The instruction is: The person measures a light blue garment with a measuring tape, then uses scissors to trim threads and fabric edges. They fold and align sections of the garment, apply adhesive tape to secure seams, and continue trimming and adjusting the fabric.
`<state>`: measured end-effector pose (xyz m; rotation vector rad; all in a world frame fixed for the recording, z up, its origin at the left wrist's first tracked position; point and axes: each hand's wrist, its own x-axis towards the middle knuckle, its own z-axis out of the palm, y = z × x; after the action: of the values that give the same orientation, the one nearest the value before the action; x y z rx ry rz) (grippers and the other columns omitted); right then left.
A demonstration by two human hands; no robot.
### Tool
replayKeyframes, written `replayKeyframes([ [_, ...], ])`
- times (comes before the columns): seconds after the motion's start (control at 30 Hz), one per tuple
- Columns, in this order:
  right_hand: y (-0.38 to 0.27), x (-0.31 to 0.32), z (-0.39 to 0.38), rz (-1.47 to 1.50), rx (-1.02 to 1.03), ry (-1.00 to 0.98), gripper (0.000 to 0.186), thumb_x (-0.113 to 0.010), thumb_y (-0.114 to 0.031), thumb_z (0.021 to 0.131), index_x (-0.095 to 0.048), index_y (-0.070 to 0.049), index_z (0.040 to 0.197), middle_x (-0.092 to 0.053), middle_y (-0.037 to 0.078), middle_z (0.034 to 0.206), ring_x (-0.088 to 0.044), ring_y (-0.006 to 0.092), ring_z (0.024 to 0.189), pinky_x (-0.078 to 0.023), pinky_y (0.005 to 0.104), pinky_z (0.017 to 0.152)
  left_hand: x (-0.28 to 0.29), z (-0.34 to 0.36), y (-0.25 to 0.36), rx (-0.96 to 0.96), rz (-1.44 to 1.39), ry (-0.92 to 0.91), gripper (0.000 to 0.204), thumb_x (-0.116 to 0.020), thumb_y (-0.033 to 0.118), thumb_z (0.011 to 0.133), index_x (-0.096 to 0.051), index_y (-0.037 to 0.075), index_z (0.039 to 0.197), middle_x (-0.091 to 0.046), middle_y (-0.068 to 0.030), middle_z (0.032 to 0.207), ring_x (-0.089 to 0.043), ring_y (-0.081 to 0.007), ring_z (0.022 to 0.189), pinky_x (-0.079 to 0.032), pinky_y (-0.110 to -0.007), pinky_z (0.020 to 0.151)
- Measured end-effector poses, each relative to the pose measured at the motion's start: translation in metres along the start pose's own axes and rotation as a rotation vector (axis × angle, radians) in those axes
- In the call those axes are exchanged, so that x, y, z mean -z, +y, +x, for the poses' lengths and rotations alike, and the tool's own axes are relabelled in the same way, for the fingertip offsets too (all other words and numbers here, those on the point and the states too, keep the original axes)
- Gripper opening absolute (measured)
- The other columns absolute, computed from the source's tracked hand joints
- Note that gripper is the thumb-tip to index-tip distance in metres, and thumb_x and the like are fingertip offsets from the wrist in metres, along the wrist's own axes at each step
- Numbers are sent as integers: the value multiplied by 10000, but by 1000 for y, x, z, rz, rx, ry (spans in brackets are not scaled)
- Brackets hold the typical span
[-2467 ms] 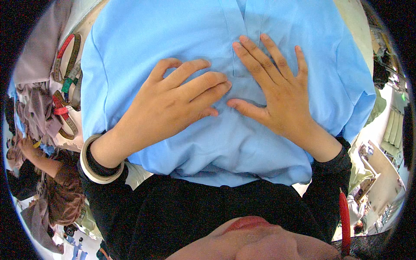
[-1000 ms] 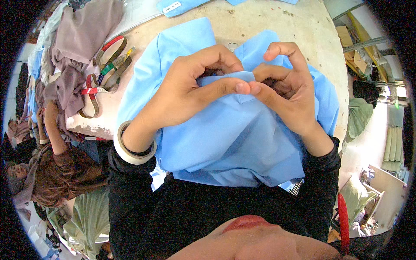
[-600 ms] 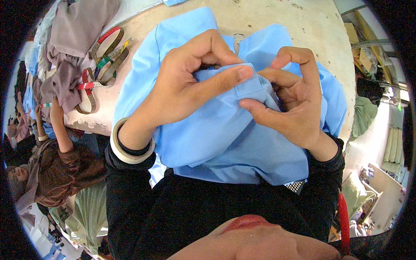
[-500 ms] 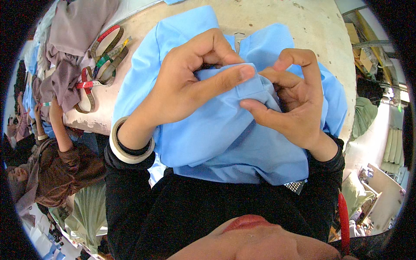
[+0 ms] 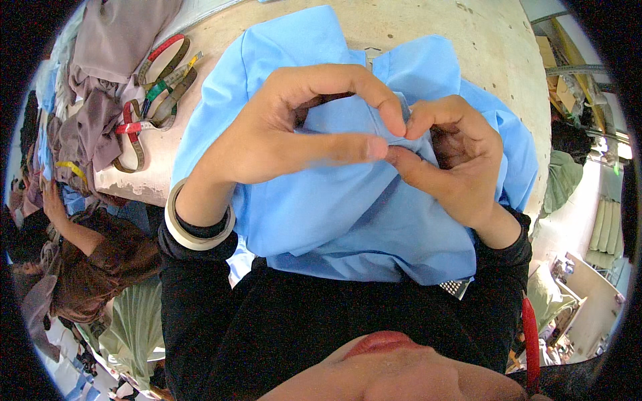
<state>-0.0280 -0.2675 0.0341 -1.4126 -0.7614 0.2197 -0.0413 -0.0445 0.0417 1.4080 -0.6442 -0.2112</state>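
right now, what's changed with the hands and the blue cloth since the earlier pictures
The left hand and right hand went from resting on the spread blue cloth to meeting at a bunched fold. Latest, the left thumb moved down toward the wearer and the right hand's fingers closed in on the fold. Unchanged: tape measures on the table, white ring on the left wrist.

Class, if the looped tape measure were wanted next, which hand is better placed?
Probably the left hand: the tape measure lies to its left on the table, farther from the right hand. Both hands are at the blue cloth, though.
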Motion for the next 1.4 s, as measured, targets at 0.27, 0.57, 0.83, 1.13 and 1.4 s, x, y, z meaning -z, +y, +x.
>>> replayKeyframes([
  [0.27,-1,2,1,101,-161,-3,350,-763,83,761,-615,6,1068,-636,48,1034,-587,106,992,-465,248,889,3,-1,-3,53,-101,-14,349,-742,-53,777,-658,-14,1114,-677,-96,1110,-617,-156,1067,-476,-288,959],
  [0.57,1,3,2,154,-192,6,374,-782,67,751,-617,0,1081,-649,61,1062,-600,116,1011,-467,260,911,9,0,-4,140,-168,-43,388,-750,-43,787,-642,-20,1159,-666,-103,1148,-606,-155,1085,-481,-280,957],
  [0.83,7,4,2,53,-25,-12,374,-759,77,769,-596,-4,1096,-641,74,1061,-595,127,994,-458,263,895,13,1,-8,219,-219,-55,424,-752,-23,799,-627,-21,1204,-655,-101,1180,-595,-145,1110,-478,-273,966],
  [1.13,1,7,2,-596,301,-153,228,-739,12,783,-698,-31,1003,-643,153,1022,-611,212,811,-476,292,675,14,2,-11,162,-195,-75,438,-748,-8,814,-612,-33,1230,-637,-124,1228,-604,-153,1115,-484,-279,973],
  [1.4,10,9,2,-626,445,-128,234,-756,-7,731,-746,-78,954,-645,182,1001,-614,258,781,-471,299,622,14,3,-12,221,-355,-135,434,-721,3,845,-590,-44,1255,-622,-130,1255,-596,-154,1131,-485,-271,972],
])
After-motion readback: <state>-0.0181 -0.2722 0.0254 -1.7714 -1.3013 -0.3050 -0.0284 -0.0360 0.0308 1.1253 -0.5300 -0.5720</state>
